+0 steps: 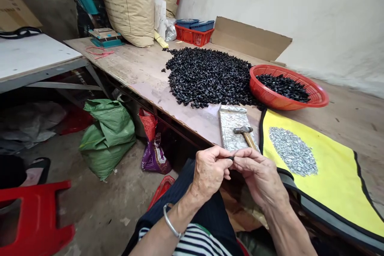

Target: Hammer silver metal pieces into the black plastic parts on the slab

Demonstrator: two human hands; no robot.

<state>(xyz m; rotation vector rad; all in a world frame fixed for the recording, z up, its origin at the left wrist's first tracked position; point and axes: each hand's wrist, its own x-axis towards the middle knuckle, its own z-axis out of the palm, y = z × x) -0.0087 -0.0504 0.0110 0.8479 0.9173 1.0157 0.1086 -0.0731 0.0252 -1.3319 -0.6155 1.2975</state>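
Observation:
My left hand (210, 170) and my right hand (258, 172) meet over my lap at the table's front edge. Between their fingertips they pinch one small black part (230, 158), mostly covered by the fingers. Just beyond them a hammer (244, 131) lies on a worn, silvery board (234, 122). A large heap of similar small black parts (207, 76) spreads over the table behind the board. To the right, a yellow cloth with black edging (333, 168) carries a pile of tiny shiny metal pieces (292, 150).
A red plastic basket (322, 98) with more black parts stands right of the heap. Large paper sacks (129, 4), a red crate (193, 37) and a cardboard sheet (252, 39) line the back. A green sack (108, 136) and a red stool (36, 216) are on the floor at left.

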